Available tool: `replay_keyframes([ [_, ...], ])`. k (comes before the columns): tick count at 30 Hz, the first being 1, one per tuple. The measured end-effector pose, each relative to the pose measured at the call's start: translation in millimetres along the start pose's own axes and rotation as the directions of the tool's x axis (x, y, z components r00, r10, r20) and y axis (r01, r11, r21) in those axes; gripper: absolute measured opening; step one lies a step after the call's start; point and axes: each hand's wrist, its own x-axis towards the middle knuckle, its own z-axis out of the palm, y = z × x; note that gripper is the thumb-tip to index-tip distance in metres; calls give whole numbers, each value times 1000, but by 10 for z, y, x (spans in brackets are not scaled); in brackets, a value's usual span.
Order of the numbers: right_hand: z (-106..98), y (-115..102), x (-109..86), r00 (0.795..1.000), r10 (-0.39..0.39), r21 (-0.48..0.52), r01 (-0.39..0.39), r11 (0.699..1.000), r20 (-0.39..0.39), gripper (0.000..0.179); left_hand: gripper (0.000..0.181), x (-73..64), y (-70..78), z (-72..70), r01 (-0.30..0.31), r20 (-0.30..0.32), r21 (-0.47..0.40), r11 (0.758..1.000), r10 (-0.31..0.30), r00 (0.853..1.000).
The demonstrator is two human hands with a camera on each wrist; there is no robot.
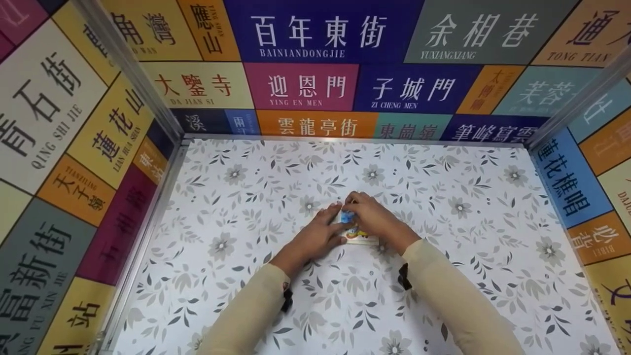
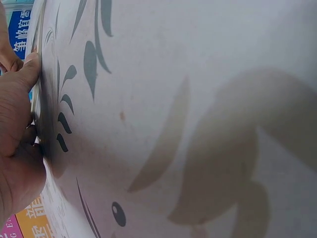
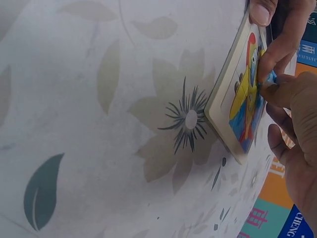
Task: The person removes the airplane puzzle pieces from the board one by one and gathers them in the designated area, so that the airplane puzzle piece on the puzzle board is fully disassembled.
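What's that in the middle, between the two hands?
A board with a colourful picture is between the left hand and the right hand; the head view shows it.

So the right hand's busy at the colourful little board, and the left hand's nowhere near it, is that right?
Not quite: the left hand is on the colourful little board too, thumb at its edge, as the right wrist view shows. The right hand is indeed busy there.

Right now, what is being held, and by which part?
The left hand holds the picture board by its left side. The right hand is on it too; whether it pinches anything is unclear.
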Motion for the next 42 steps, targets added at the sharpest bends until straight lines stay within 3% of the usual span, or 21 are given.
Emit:
replay_keyframes([
  [11, -28, 14, -64, 999, 28, -40, -27, 999, 25, 28, 51, -6, -4, 23, -17, -3, -13, 1000, 16, 1000],
  [18, -170, 54, -99, 989, 130, 23, -132, 991, 67, 32, 53, 54, -30, -43, -3, 6, -33, 999, 3, 1000],
  [22, -245, 108, -139, 989, 135, 35, -138, 990, 66, 29, 52, 97, -84, -36, -1, -17, -62, 998, 0, 1000],
  [28, -301, 215, -330, 997, 80, 24, -80, 997, 2, 24, 52, 77, -147, 42, -20, -42, -90, 996, 16, 999],
  [32, -332, 319, -484, 998, 39, -7, -40, 999, -45, 21, 52, 45, -83, 17, 27, -11, -104, 994, -28, 1000],
  [42, -376, 539, -874, 994, 105, -35, -107, 994, -44, 25, 52, 1, -12, 16, 67, 26, -106, 992, -65, 998],
])
